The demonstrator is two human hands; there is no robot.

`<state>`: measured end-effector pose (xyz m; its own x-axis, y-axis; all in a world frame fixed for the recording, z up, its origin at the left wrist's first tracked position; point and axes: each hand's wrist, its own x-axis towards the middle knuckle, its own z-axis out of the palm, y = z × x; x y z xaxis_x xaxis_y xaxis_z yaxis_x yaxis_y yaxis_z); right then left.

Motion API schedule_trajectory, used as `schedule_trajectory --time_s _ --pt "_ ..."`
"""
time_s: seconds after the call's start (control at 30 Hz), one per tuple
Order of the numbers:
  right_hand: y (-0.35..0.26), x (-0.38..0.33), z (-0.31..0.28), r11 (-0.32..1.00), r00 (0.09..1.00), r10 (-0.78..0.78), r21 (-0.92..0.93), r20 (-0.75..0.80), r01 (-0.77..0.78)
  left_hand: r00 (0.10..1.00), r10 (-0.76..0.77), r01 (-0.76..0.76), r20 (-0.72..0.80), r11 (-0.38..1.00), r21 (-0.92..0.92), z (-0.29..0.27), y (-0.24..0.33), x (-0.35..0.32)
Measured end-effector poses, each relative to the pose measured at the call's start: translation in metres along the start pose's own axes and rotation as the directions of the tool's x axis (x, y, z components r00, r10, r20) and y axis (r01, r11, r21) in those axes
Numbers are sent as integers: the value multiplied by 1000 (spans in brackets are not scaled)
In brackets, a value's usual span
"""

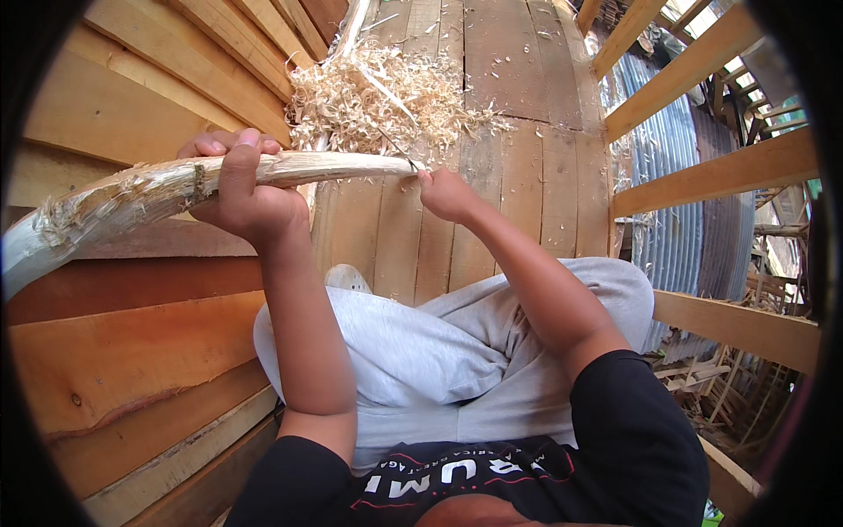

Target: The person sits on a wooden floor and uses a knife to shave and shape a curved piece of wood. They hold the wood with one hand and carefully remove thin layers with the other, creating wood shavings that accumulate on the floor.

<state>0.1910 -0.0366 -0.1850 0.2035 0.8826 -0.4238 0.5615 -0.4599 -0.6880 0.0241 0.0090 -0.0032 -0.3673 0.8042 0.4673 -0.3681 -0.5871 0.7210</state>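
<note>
A long, curved piece of pale wood [338, 165] with a rough, stripped surface runs across in front of me, thick at the left rim and tapering to a thin tip. Around its middle my left hand [241, 176] is closed, thumb over the top. My right hand [446, 195] is closed at the tip, its thumb against or just beside the wood's end. A thin dark strip [399, 149] crosses the tip there; whether it is a blade or a cord I cannot tell. What the right fingers grip is hidden.
A heap of curled wood shavings [395, 97] lies on the plank floor [474, 237] beyond the wood. Stacked boards [140, 351] rise at my left. To the right is a wooden railing [711, 180], with corrugated metal sheets [672, 202] below. My crossed legs [457, 342] are under my arms.
</note>
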Motion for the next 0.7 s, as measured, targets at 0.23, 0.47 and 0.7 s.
schedule_trajectory --time_s 0.23,0.47,0.7 --pt "-51 -35 -2 926 932 -305 166 -194 338 996 31 -21 -78 993 119 2 2 -6" --pt "-28 -15 2 963 986 -163 209 -41 168 966 -6 50 -259 985 167 1 1 6" --pt "-38 -24 16 941 938 -253 164 -236 295 942 63 20 -330 970 242 15 4 -1"
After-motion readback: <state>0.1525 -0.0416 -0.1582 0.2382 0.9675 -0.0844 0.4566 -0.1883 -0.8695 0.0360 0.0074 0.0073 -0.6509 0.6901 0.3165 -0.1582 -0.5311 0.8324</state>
